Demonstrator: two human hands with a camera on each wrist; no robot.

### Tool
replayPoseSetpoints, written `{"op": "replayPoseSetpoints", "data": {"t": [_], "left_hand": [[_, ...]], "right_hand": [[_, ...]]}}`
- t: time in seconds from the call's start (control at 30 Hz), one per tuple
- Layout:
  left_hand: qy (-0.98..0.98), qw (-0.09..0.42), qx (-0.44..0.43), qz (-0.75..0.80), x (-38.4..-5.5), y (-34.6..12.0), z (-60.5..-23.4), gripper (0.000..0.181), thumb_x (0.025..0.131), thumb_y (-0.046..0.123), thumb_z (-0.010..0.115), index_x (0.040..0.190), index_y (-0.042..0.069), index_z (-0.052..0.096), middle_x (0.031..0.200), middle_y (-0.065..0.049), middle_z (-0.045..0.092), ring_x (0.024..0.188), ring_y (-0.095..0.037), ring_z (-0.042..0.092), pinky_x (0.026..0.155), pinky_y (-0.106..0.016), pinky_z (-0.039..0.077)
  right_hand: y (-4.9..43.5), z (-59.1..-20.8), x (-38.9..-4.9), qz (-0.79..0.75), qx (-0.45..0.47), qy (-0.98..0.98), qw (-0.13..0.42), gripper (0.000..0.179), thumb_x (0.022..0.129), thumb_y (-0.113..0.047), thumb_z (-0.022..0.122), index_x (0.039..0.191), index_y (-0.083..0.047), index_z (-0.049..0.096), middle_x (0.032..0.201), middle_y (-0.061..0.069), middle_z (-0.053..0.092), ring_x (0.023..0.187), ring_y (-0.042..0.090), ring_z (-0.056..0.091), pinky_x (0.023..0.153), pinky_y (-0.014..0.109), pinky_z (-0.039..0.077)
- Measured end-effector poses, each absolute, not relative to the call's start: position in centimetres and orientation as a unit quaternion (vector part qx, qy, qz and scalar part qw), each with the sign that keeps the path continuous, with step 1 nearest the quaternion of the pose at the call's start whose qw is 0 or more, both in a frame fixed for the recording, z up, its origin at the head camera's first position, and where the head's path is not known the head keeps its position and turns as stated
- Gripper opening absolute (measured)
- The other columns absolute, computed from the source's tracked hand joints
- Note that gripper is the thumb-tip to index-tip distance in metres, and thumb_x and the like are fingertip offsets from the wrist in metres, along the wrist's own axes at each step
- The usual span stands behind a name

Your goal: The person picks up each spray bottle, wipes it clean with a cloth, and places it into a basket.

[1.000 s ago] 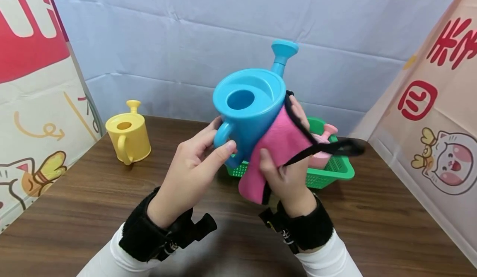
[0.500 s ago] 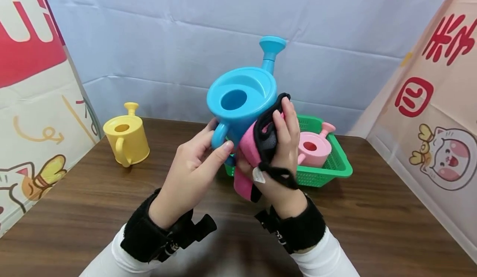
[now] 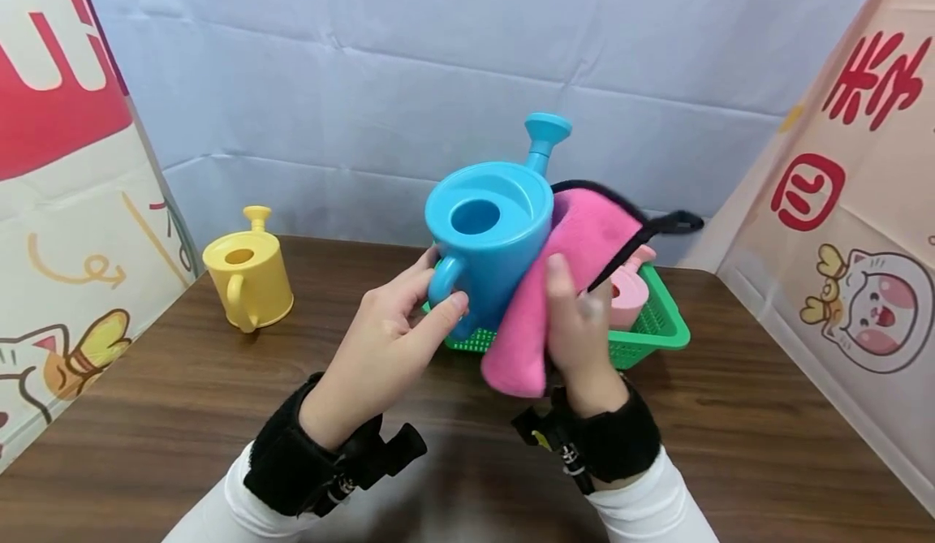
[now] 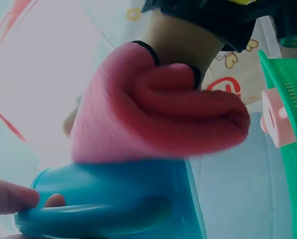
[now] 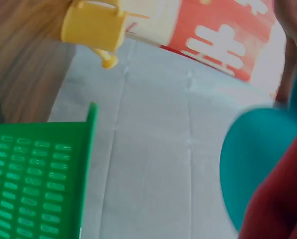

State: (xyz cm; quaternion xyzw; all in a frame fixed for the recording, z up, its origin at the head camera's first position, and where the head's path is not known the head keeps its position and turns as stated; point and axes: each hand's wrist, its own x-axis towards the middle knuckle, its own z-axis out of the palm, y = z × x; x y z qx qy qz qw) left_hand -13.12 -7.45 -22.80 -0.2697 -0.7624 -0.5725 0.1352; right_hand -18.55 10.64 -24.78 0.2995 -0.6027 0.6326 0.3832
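Observation:
A blue watering can [image 3: 504, 271] is held up over the table, its spout pointing away and to the right. My left hand [image 3: 383, 344] grips it by the handle, thumb on top. Against the can's right side, my right hand [image 3: 580, 336] holds a pink cloth [image 3: 522, 328] with black edging and a black loop, thumb over the near face; its other fingers are hidden behind. In the left wrist view the folded cloth [image 4: 153, 119] lies along the can's wall [image 4: 123, 181]. The right wrist view catches the can's blurred base [image 5: 252, 159].
Behind the hands, a green basket [image 3: 661, 316] holds a pink watering can [image 3: 630, 295], partly covered by the cloth. A yellow watering can [image 3: 256, 283] stands on the wooden table [image 3: 760, 437] at left. Printed and plain sheets hang around the table.
My right hand has rolled over, from its back showing to its thumb showing, and the cloth's loop has swung out rightward. The blue watering can has come down and slightly right.

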Motion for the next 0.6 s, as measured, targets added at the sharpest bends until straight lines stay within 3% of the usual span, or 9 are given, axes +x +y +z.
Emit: {"op": "replayPoseSetpoints", "data": {"t": [0.07, 0.13, 0.2, 0.27, 0.37, 0.47, 0.53, 0.6], "left_hand": [[-0.77, 0.136, -0.264, -0.564, -13.2, -7.2, -23.0, 0.013, 0.094, 0.016, 0.055, 0.092, 0.006, 0.063, 0.143, 0.004, 0.039, 0.091, -0.013, 0.059, 0.071, -0.03, 0.053], [-0.777, 0.145, -0.262, -0.554, -13.3, -7.0, -23.3, 0.009, 0.093, 0.014, 0.055, 0.089, 0.008, 0.061, 0.138, 0.002, 0.044, 0.067, -0.012, 0.053, 0.057, -0.028, 0.049], [-0.784, 0.161, -0.268, -0.536, -13.4, -6.7, -23.4, 0.012, 0.092, 0.012, 0.055, 0.08, 0.009, 0.055, 0.131, -0.002, 0.048, 0.056, -0.013, 0.045, 0.05, -0.028, 0.045], [-0.79, 0.175, -0.274, -0.52, -13.5, -6.4, -23.6, 0.016, 0.09, 0.011, 0.055, 0.075, 0.009, 0.051, 0.123, -0.004, 0.051, 0.053, -0.013, 0.043, 0.048, -0.027, 0.044], [-0.799, 0.188, -0.281, -0.498, -13.5, -6.0, -23.8, 0.021, 0.088, 0.011, 0.056, 0.069, 0.011, 0.047, 0.109, -0.004, 0.053, 0.058, -0.012, 0.048, 0.051, -0.026, 0.045], [-0.803, 0.185, -0.283, -0.491, -13.5, -5.8, -24.0, 0.023, 0.087, 0.011, 0.056, 0.066, 0.012, 0.046, 0.102, -0.003, 0.052, 0.07, -0.012, 0.053, 0.053, -0.026, 0.047], [-0.803, 0.181, -0.283, -0.492, -13.4, -5.7, -24.2, 0.023, 0.087, 0.011, 0.056, 0.066, 0.013, 0.047, 0.108, -0.004, 0.055, 0.091, -0.012, 0.057, 0.06, -0.025, 0.051], [-0.804, 0.177, -0.281, -0.493, -13.3, -5.7, -24.4, 0.022, 0.087, 0.01, 0.056, 0.067, 0.013, 0.048, 0.114, -0.005, 0.055, 0.112, -0.013, 0.052, 0.065, -0.026, 0.054]], "right_hand": [[9.7, -25.0, -18.5, 0.54, 0.331, -0.62, 0.463, 0.051, 0.09, -0.031, 0.055, 0.118, 0.009, 0.042, 0.106, 0.01, 0.056, 0.103, 0.02, 0.052, 0.09, 0.033, 0.041], [8.9, -25.1, -18.2, 0.459, 0.337, -0.634, 0.523, 0.065, 0.088, -0.04, 0.058, 0.125, 0.01, 0.037, 0.124, 0.018, 0.049, 0.116, 0.028, 0.046, 0.095, 0.041, 0.039], [8.6, -25.1, -18.0, 0.429, 0.34, -0.639, 0.541, 0.07, 0.088, -0.041, 0.058, 0.135, 0.004, 0.031, 0.141, 0.023, 0.033, 0.128, 0.036, 0.034, 0.1, 0.049, 0.034], [8.8, -25.0, -17.9, 0.439, 0.34, -0.642, 0.529, 0.071, 0.088, -0.042, 0.057, 0.135, 0.004, 0.031, 0.143, 0.021, 0.032, 0.13, 0.035, 0.032, 0.102, 0.048, 0.033], [9.7, -24.7, -17.8, 0.511, 0.352, -0.631, 0.466, 0.068, 0.088, -0.036, 0.058, 0.135, 0.007, 0.033, 0.137, 0.016, 0.041, 0.123, 0.031, 0.041, 0.099, 0.042, 0.038], [10.9, -24.5, -17.5, 0.596, 0.335, -0.611, 0.399, 0.05, 0.09, -0.024, 0.056, 0.128, 0.005, 0.042, 0.115, 0.009, 0.055, 0.111, 0.026, 0.048, 0.095, 0.035, 0.039], [11.4, -24.4, -17.2, 0.642, 0.308, -0.601, 0.363, 0.035, 0.091, -0.017, 0.051, 0.122, -0.001, 0.047, 0.104, 0.006, 0.056, 0.105, 0.023, 0.049, 0.091, 0.032, 0.039], [11.5, -24.4, -17.0, 0.669, 0.296, -0.584, 0.351, 0.029, 0.091, -0.012, 0.047, 0.119, -0.005, 0.048, 0.1, 0.006, 0.054, 0.104, 0.024, 0.048, 0.09, 0.032, 0.039]]}}
